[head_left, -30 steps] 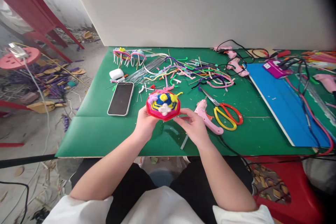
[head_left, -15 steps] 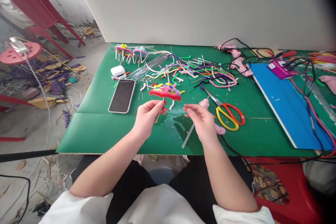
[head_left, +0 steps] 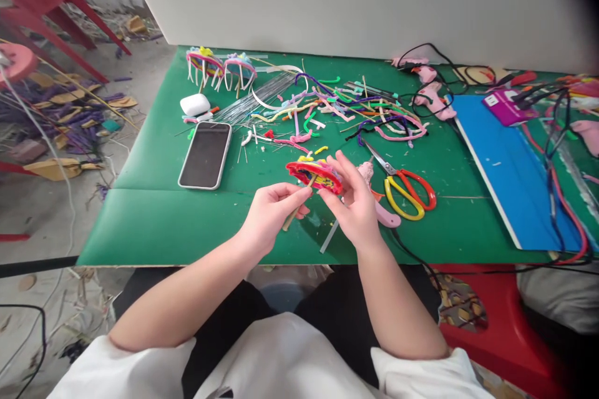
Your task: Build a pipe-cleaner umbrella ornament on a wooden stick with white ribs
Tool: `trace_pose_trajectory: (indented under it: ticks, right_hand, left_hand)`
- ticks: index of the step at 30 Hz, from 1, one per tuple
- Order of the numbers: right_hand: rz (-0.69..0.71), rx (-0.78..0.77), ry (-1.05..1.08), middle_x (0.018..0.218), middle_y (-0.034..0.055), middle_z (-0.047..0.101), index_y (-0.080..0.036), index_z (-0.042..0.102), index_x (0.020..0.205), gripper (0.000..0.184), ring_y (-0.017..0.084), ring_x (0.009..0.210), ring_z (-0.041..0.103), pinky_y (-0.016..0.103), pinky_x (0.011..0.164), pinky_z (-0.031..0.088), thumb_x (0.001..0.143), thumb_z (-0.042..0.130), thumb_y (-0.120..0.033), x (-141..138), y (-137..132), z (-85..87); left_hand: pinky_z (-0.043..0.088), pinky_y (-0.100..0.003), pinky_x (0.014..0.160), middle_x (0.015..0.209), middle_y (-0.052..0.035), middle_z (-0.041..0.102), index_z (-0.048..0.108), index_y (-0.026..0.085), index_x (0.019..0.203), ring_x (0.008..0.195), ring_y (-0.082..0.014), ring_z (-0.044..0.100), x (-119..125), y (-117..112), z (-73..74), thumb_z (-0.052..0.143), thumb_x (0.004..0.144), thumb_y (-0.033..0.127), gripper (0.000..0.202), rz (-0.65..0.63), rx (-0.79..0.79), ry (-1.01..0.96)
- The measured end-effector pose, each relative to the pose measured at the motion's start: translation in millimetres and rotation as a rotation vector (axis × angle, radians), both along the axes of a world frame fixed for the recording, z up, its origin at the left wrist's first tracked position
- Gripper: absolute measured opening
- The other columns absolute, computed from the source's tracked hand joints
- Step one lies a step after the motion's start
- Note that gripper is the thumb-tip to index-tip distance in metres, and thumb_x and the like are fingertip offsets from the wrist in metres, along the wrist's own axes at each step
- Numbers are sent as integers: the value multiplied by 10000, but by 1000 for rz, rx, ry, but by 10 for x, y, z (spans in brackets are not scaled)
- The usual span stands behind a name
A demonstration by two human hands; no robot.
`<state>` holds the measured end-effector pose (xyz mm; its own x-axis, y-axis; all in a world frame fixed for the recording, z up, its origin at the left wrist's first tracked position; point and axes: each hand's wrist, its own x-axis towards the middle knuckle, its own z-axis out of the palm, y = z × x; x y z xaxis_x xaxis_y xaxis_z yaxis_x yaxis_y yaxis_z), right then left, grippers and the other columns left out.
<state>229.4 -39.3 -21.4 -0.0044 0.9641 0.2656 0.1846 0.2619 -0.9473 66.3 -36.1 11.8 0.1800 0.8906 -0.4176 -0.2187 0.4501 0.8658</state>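
Note:
Between my hands is a small umbrella-shaped pipe-cleaner craft [head_left: 312, 173], with a red rim, colourful top and wooden stick. My left hand [head_left: 271, 215] pinches the stick below the top. At the right side of the rim, my right hand [head_left: 353, 202] has its thumb underneath and its fingers above, gripping it. The craft is tilted so that its yellow and blue underside shows. Partly hidden behind my right hand lies a pink glue gun [head_left: 387, 214] with a clear glue stick [head_left: 329, 237] showing. Scissors [head_left: 409, 193] with red and yellow handles lie to the right.
On the green table [head_left: 150, 218] are a phone [head_left: 206, 156], a white earbud case [head_left: 195, 104], two similar crafts [head_left: 239, 72], thin wires [head_left: 262, 100] and loose pipe cleaners [head_left: 397, 131]. A blue board [head_left: 510, 187] and black cables lie at the right.
My right hand has moved in from beside the craft and now grips its rim. The craft has tipped, showing its underside, and the view has shifted slightly.

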Motion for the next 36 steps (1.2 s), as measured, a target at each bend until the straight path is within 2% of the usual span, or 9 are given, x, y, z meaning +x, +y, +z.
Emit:
trace_pose_trajectory:
  ticks: [5, 9, 15, 27, 36]
  right_hand:
    - [-17, -58, -1, 1388, 11, 573, -294, 534, 1356, 482, 245, 1295, 525, 383, 1067, 485, 883, 625, -289, -15, -27, -8]
    - [-55, -92, -51, 1331, 24, 621, -259, 566, 1334, 449, 256, 1232, 582, 383, 1028, 518, 889, 606, -299, -29, -42, -25]
    - [-75, -51, -122, 1254, 34, 672, -248, 605, 1293, 396, 249, 1180, 620, 364, 991, 540, 899, 583, -278, -28, -43, -22]
    - [-65, -17, -154, 1269, 46, 663, -241, 613, 1275, 367, 242, 1176, 621, 371, 1002, 525, 913, 557, -260, -17, -39, -39]
    - [-29, 68, -208, 1353, 24, 603, -276, 539, 1352, 449, 225, 1236, 576, 364, 1038, 498, 912, 529, -184, 41, -40, -12]
  left_hand:
    - [386, -150, 476, 541, 18, 620, 724, 151, 747, 500, -50, 531, 29, -24, -22, 785, 683, 398, 263, -17, -15, 9]
    - [424, -155, 506, 547, 23, 617, 738, 144, 776, 509, -48, 530, 36, -25, -26, 779, 679, 380, 259, -6, -4, -11]
    - [381, -162, 452, 523, 18, 615, 728, 135, 755, 483, -55, 520, 25, -7, -37, 755, 690, 362, 238, -23, -17, 48]
    - [381, -144, 453, 498, 30, 601, 709, 137, 716, 475, -48, 530, 21, 9, -59, 757, 697, 356, 225, -37, -13, 56]
    - [461, -188, 508, 649, -11, 689, 718, 149, 822, 596, -124, 641, -2, 16, -110, 750, 709, 429, 304, -143, 89, 132]
